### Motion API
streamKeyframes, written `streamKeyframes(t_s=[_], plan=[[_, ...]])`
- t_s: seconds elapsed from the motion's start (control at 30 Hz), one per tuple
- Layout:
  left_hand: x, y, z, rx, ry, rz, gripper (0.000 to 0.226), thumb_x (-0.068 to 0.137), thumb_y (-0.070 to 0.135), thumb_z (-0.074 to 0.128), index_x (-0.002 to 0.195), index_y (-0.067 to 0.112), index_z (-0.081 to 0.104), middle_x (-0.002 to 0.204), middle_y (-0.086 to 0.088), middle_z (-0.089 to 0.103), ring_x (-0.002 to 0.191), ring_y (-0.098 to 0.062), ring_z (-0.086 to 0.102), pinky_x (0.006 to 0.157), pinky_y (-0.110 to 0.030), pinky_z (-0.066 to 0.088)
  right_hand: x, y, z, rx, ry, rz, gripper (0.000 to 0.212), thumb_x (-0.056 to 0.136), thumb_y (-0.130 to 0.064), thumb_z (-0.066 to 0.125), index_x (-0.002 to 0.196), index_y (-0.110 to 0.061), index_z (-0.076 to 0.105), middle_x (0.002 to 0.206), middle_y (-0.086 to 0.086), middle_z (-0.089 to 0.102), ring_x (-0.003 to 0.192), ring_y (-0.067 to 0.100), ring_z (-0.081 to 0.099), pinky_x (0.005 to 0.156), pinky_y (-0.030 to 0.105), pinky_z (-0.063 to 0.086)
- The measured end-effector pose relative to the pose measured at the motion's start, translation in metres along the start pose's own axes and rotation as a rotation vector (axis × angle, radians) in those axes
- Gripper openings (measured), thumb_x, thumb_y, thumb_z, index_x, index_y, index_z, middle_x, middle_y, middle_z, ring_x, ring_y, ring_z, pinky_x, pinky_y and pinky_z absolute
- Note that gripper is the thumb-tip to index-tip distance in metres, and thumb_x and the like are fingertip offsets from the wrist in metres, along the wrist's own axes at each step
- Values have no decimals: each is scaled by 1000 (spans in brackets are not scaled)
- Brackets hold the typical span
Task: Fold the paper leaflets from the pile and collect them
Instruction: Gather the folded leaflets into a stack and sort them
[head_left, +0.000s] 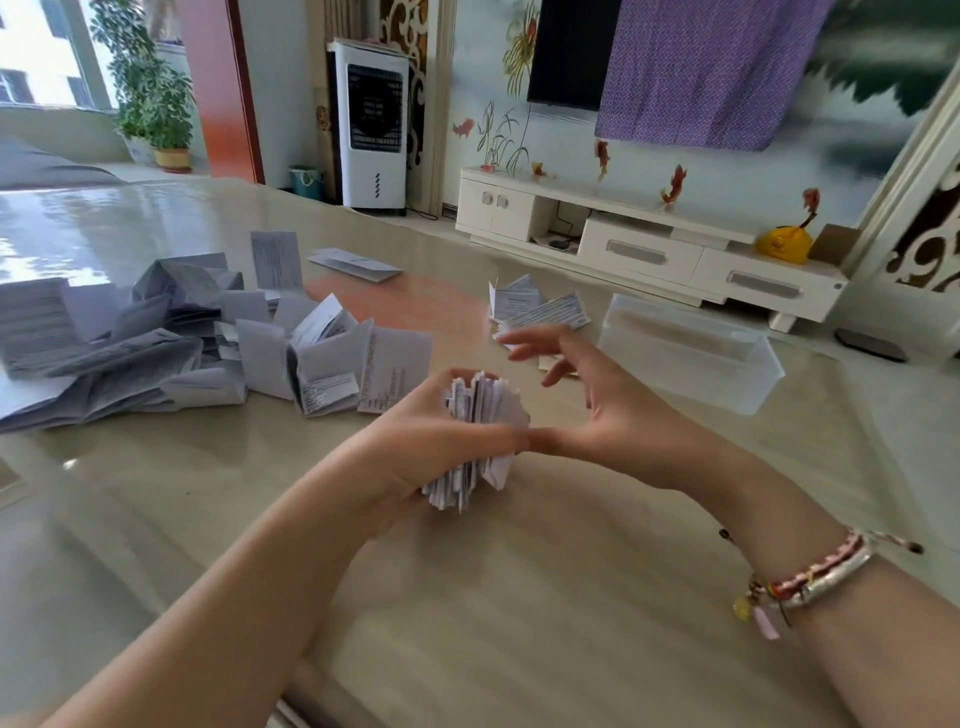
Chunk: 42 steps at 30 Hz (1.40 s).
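Leaflets: thick bundle of folded leaflets (475, 436) held edge-up above the table (519, 597), centre of view.
Left hand (415, 441): fingers and thumb wrapped round the bundle, clamping it from the left; the sheets fan out at top and bottom.
Right hand (587, 410): fingers spread and lifted, holding nothing; only the thumb tip meets the bundle's right side by the left thumb.
Step (my read): squaring up the collected stack before setting it down or adding more.
How to do it well: close the right palm flat on the free side, tap the bottom edge on the table, then squeeze; the loose fan looks likely to spill otherwise.
Unfolded pile (156, 338): far left on the table, well apart from the hands.
Small folded stack (535, 309): beyond the right fingers.
Clear plastic box (691, 353): right of that stack, probably the drop-off.
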<state>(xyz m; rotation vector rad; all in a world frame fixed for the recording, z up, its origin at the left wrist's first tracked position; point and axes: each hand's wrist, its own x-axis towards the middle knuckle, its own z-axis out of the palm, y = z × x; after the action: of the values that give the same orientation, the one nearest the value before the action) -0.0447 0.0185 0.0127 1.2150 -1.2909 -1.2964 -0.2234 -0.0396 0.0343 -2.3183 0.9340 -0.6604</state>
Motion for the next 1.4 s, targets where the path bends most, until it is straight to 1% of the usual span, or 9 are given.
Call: streamKeyframes(t_s=[0.1,0.23,0.47,0.57,0.87,1.03,1.17,1.27,1.4], plan=[[1,8,0,224,-14,-82,84,53,23,83,125,26,40,110,-9,66,99,-20,67,87,-35,56,-5,-7,-2,-113,-17,-108,73,73,-35,81,131,-50,39,133,-24,40,116,1,40,90,15,37],[7,13,-2,374,-87,-176,105,38,35,80,133,27,35,117,-9,62,106,-23,64,92,-44,54,-8,-13,2,-93,-35,-185,52,75,-27,79,120,-35,53,117,-15,54,96,1,49,78,10,38],[15,21,18,537,-186,-246,72,65,16,81,126,12,42,115,-7,57,107,-21,59,94,-35,52,-28,-3,0,29,-41,-58,47,73,-12,80,111,-25,58,95,-26,55,76,-4,49,66,6,37],[13,22,20,468,-184,-242,85,62,10,81,133,17,34,120,-8,55,109,-21,61,91,-32,54,-29,1,2,117,-41,-4,49,72,-13,80,111,-31,57,85,-36,53,67,-5,47,63,6,36],[13,20,14,254,-222,-174,101,71,-18,69,139,33,16,115,-15,61,98,-26,69,87,-40,56,-23,5,6,219,-71,-29,42,74,-11,81,109,-25,62,91,-15,63,72,1,54,65,11,40],[15,17,10,375,-131,-62,91,53,14,85,127,35,36,133,10,44,120,-14,51,100,-36,48,-18,11,10,159,-20,-29,29,76,-15,78,102,-24,68,88,-13,63,77,13,60,68,30,47],[6,9,8,399,150,67,57,56,20,91,103,27,59,108,6,63,96,-13,63,85,-32,54,-16,15,13,217,-4,49,32,76,-22,81,105,-25,69,94,-10,72,85,7,67,78,25,53],[-4,-5,13,263,314,149,54,63,15,87,107,27,59,107,7,64,92,-7,64,79,-20,54,-16,13,19,232,-13,82,39,80,-28,78,115,-21,64,103,-6,70,99,8,66,92,32,52],[-3,-13,30,68,245,195,72,64,6,84,118,30,43,119,6,52,97,-4,60,63,-10,50,-21,8,23,-126,-77,205,51,83,-44,61,125,-28,38,104,-11,37,114,15,37,98,30,34]])
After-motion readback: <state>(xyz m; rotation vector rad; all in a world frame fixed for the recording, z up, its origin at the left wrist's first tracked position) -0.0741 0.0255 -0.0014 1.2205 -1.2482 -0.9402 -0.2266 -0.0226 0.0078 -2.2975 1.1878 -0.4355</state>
